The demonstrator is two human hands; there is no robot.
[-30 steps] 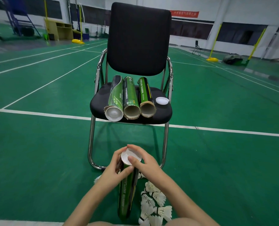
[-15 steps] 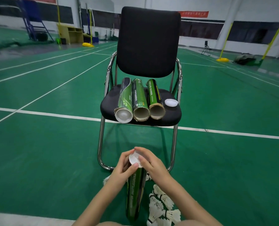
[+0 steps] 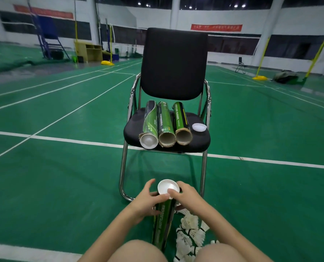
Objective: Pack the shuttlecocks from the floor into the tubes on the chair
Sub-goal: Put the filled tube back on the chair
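Observation:
A green shuttlecock tube point(image 3: 163, 222) stands upright on the floor between my knees. My left hand point(image 3: 145, 202) grips its upper part. My right hand point(image 3: 187, 195) pinches a white lid point(image 3: 167, 186) at the tube's top, the lid tilted toward me. White shuttlecocks point(image 3: 190, 233) lie in a heap on the floor just right of the tube. On the black chair point(image 3: 173, 65) lie three more green tubes side by side: the left one point(image 3: 149, 125) capped white, the middle one point(image 3: 165, 127) and the right one point(image 3: 181, 124) with open mouths.
A loose white lid point(image 3: 199, 127) lies on the seat right of the tubes. The chair's chrome legs point(image 3: 123, 171) stand just beyond my hands. Green court floor with white lines point(image 3: 72, 141) spreads all around; net posts and a yellow desk point(image 3: 88, 52) are far back.
The view has tipped up and shifted slightly. The lid has tilted up off the tube's mouth toward me, with my right fingers now on its lower edge.

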